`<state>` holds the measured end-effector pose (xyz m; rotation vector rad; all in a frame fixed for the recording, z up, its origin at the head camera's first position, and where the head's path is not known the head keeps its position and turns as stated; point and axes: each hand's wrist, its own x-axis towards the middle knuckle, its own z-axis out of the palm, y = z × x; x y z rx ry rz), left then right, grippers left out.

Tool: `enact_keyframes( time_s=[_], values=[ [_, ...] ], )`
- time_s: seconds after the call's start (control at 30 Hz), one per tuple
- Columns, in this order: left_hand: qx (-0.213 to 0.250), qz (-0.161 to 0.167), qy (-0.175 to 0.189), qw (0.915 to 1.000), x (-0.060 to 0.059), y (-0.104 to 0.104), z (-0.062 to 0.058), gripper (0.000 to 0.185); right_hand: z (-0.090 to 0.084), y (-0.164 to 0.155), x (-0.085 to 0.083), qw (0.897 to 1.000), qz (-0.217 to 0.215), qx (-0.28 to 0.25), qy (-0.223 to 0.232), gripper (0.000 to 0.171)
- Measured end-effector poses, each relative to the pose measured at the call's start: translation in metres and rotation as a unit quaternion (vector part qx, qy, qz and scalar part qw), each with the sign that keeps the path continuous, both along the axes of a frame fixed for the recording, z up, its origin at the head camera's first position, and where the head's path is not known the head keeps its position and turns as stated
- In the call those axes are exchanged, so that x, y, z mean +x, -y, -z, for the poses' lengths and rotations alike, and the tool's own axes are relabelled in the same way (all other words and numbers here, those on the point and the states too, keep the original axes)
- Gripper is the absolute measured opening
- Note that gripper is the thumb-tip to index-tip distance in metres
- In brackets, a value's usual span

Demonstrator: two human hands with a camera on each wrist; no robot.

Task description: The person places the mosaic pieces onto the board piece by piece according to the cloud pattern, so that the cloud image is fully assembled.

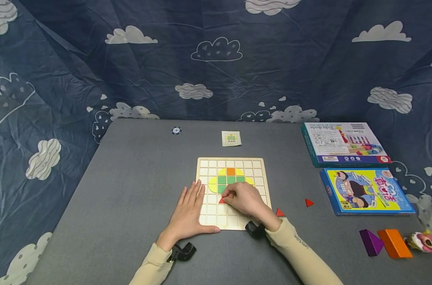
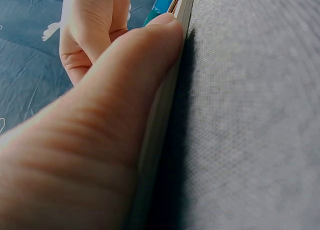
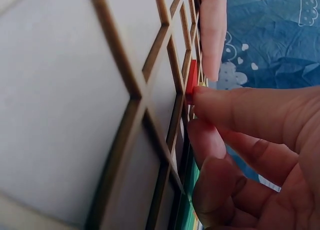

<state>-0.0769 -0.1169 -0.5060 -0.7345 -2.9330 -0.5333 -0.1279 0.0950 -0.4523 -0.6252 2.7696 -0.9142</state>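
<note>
A wooden grid board lies on the grey table, with yellow, green and orange tiles set in its upper middle cells. My right hand pinches a small red triangle at a cell just below the green tiles; in the right wrist view the red triangle sits at the grid ribs between my fingertips. My left hand lies flat with straight fingers on the board's left edge, its thumb along the front rim.
Two more red triangles lie right of the board. A small pattern card and a round token sit farther back. Two boxes stand at the right, with purple and orange blocks and a toy near the right edge.
</note>
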Motion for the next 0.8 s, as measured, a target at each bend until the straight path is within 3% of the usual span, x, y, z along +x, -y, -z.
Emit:
enact_keyframes(
  time_s=[0.33,0.6,0.8],
  values=[
    [-0.002,0.0,0.005,1.0,0.0,0.0,0.0,0.127,0.002,-0.017,0.007,1.0,0.008,-0.027,-0.007,0.005],
    [0.005,-0.001,0.011,0.9999,-0.001,0.0,-0.001,0.128,-0.004,-0.049,0.01,0.998,0.025,-0.05,-0.018,0.004],
    [0.003,-0.001,0.008,1.0,-0.001,0.0,0.0,0.128,-0.006,-0.08,0.014,0.996,0.064,-0.052,-0.024,0.005]
  ],
)
